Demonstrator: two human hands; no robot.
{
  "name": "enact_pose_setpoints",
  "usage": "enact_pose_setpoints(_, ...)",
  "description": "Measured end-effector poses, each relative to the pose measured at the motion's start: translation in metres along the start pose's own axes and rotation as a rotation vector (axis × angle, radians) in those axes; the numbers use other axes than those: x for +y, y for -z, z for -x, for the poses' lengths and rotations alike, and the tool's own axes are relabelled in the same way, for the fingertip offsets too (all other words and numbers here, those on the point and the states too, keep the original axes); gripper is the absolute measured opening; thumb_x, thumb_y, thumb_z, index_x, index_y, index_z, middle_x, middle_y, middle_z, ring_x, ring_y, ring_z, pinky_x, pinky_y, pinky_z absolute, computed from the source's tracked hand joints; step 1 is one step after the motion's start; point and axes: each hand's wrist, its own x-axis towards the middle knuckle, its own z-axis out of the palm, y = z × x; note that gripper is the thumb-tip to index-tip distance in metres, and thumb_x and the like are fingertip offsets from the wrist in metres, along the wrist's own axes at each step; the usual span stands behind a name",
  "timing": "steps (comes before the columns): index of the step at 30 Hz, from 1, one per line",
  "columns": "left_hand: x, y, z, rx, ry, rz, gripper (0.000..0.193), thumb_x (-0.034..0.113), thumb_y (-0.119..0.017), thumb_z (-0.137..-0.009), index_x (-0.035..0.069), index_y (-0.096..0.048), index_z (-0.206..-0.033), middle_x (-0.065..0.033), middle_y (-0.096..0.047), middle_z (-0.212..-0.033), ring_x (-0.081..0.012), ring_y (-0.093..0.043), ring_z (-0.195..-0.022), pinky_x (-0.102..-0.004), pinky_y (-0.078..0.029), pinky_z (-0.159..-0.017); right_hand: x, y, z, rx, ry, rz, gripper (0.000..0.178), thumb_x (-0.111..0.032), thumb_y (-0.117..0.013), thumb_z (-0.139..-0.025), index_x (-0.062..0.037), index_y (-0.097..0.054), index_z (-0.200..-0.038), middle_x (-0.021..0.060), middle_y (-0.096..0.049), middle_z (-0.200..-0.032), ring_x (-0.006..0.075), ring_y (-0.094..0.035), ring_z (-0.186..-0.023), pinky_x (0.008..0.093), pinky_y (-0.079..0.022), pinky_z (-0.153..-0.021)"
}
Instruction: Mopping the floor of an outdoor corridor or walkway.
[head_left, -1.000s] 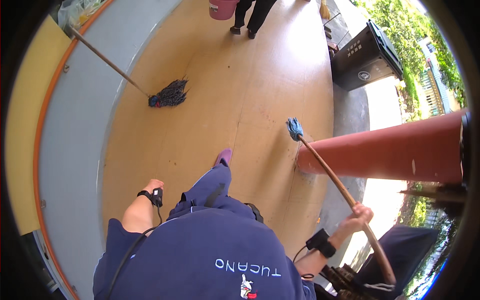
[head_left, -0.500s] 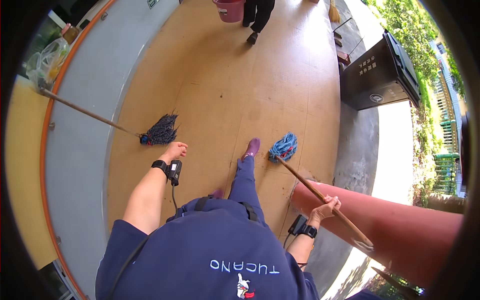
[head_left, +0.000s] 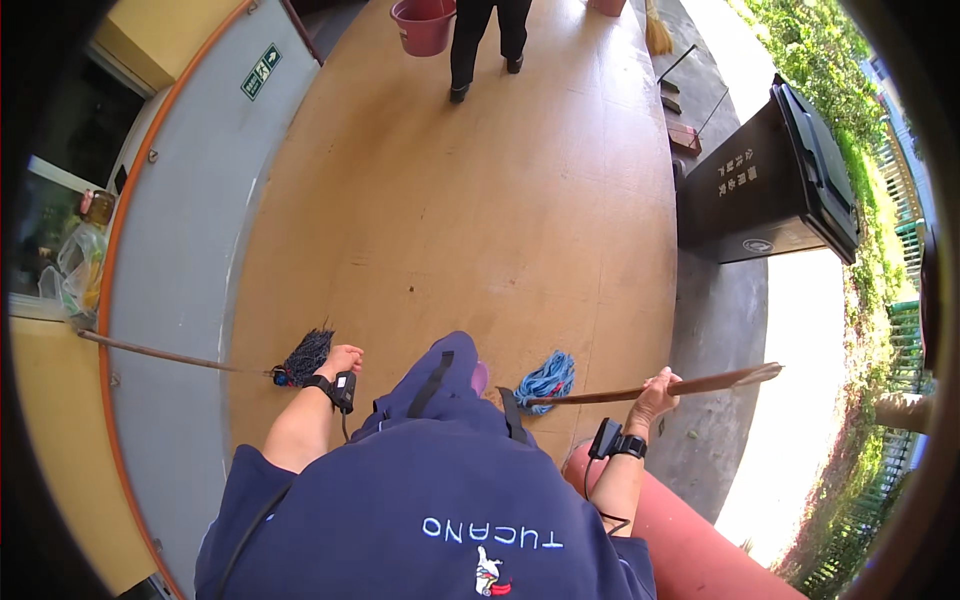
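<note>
My right hand is closed around the wooden handle of a mop. Its blue strand head hangs near the floor, just right of my leg. My left hand has loosely curled fingers, and no object shows in it. Closest to that hand is a second mop with a dark strand head; its thin handle leans to the left against the wall ledge. Whether the left hand touches the dark strands I cannot tell, but it is not gripping the handle.
Ahead, a person in dark trousers walks with a pink bucket. A large black bin stands right, beyond a red round pillar. A grey wall with orange edge runs along the left; plastic bags lie on its ledge.
I have stepped forward, so both mops, the pillar and the bin appear lower in view. The right hand's mop handle has swung from slanting down to nearly level. The person ahead has taken a step.
</note>
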Motion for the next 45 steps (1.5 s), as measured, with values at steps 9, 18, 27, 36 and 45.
enact_pose_setpoints(9,0.161,-0.012,-0.147,-0.079,0.122,-0.074,0.021,0.002,-0.051,-0.08,-0.004,-0.057,-0.1,-0.0108,-0.06,-0.073,-0.02,-0.061,-0.059,-0.0325,-0.053,-0.056,0.023,-0.108,-0.079,-0.119,-0.128,0.038,0.02,-0.009,-0.052,-0.085,-0.0073,-0.041,-0.069,0.0002,-0.04,-0.048,0.0097,-0.041,-0.038,0.0245,-0.039,-0.038)
enact_pose_setpoints(18,0.453,-0.041,-0.3,-0.111,-0.176,-0.095,0.019,0.004,-0.049,-0.078,0.0,-0.06,-0.093,-0.0051,-0.059,-0.07,-0.0133,-0.056,-0.057,-0.0277,-0.047,-0.052,0.024,-0.166,-0.164,0.198,-0.318,0.26,0.017,-0.005,-0.047,-0.076,-0.0078,-0.036,-0.063,0.0016,-0.036,-0.045,0.0131,-0.039,-0.033,0.0278,-0.036,-0.032)
enact_pose_setpoints(27,0.709,-0.055,-0.395,-0.102,-0.286,-0.059,0.019,0.006,-0.051,-0.078,0.001,-0.06,-0.093,-0.0026,-0.058,-0.071,-0.0115,-0.056,-0.059,-0.0261,-0.047,-0.055,-0.069,-0.359,-0.346,0.106,-0.241,0.446,0.015,-0.006,-0.048,-0.075,-0.0021,-0.043,-0.062,0.0069,-0.045,-0.045,0.0163,-0.045,-0.034,0.0302,-0.037,-0.033)
enact_pose_setpoints(36,0.742,0.006,-0.511,-0.099,-0.047,0.129,0.019,0.005,-0.052,-0.078,0.001,-0.06,-0.094,-0.0066,-0.061,-0.07,-0.0153,-0.06,-0.053,-0.028,-0.049,-0.05,-0.278,-0.65,-0.514,-0.084,0.031,0.13,0.031,-0.018,-0.051,-0.089,-0.0119,-0.038,-0.062,-0.0039,-0.031,-0.043,0.0057,-0.029,-0.031,0.022,-0.027,-0.031)
enact_pose_setpoints(45,0.798,0.047,-0.563,-0.003,0.142,0.252,0.024,0.004,-0.056,-0.076,-0.001,-0.057,-0.099,-0.0082,-0.059,-0.07,-0.0186,-0.058,-0.054,-0.0308,-0.049,-0.048,-0.333,-0.839,-0.62,-0.311,0.22,-0.214,0.025,-0.01,-0.044,-0.092,-0.0072,-0.039,-0.067,-0.0019,-0.032,-0.049,0.0068,-0.031,-0.042,0.0203,-0.037,-0.047)
